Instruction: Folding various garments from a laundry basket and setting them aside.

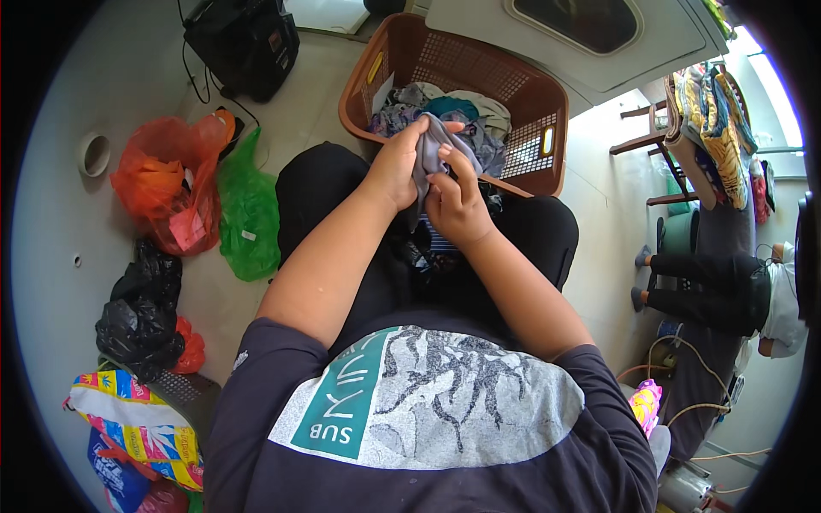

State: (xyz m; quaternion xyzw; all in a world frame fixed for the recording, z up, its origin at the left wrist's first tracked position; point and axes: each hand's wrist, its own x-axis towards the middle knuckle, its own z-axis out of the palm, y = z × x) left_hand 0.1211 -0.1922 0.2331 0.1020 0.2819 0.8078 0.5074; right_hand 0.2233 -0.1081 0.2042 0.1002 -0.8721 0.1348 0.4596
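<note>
A piece of grey cloth (pixel 437 147) is held up between my two hands, above my knees and near the close rim of a brown plastic laundry basket (pixel 545 77). My left hand (pixel 399 163) grips the cloth's left side, thumb at the top. On its right side, my right hand (pixel 458 195) has its fingers curled against the fabric. Inside the basket lies a heap of crumpled clothes (pixel 490 112), some patterned, with a teal piece (pixel 452 107) among them. Below my hands, between my legs, dark items and a blue striped piece (pixel 439 236) are partly hidden.
A white front-door appliance (pixel 616 70) stands behind the basket. Left lie a red plastic bag (pixel 170 186), a green bag (pixel 247 211), black bags (pixel 144 308) and a black case-like object (pixel 250 48). Garments hang over a wooden chair (pixel 657 138) at right; another person (pixel 725 292) stands beyond.
</note>
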